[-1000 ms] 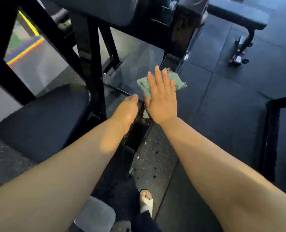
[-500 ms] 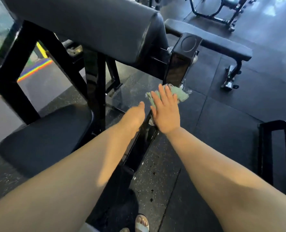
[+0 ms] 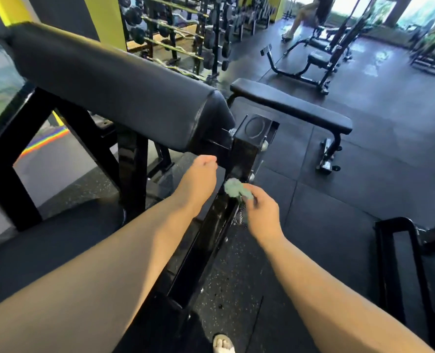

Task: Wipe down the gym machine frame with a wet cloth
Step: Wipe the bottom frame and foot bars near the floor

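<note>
A black steel frame bar (image 3: 211,233) slopes up from near my feet to a boxy post (image 3: 249,146) beside a long black arm pad (image 3: 114,87). My right hand (image 3: 262,212) holds a bunched pale green cloth (image 3: 235,189) in curled fingers, against the right side of the bar just below the post. My left hand (image 3: 198,182) lies on the left side of the bar under the pad's end; its fingers are bent downward and mostly hidden. The bar's surface looks wet and shiny.
A black seat pad (image 3: 46,250) lies at lower left. A flat bench (image 3: 295,108) stands behind the post. Another black frame (image 3: 394,263) is at right. Weight racks (image 3: 186,29) line the back wall, and a person sits on a far machine (image 3: 310,14).
My right hand went from lying flat on the spread cloth to gripping it bunched up, nearer the post. The view tilted upward, showing more of the gym. My left hand stayed on the bar.
</note>
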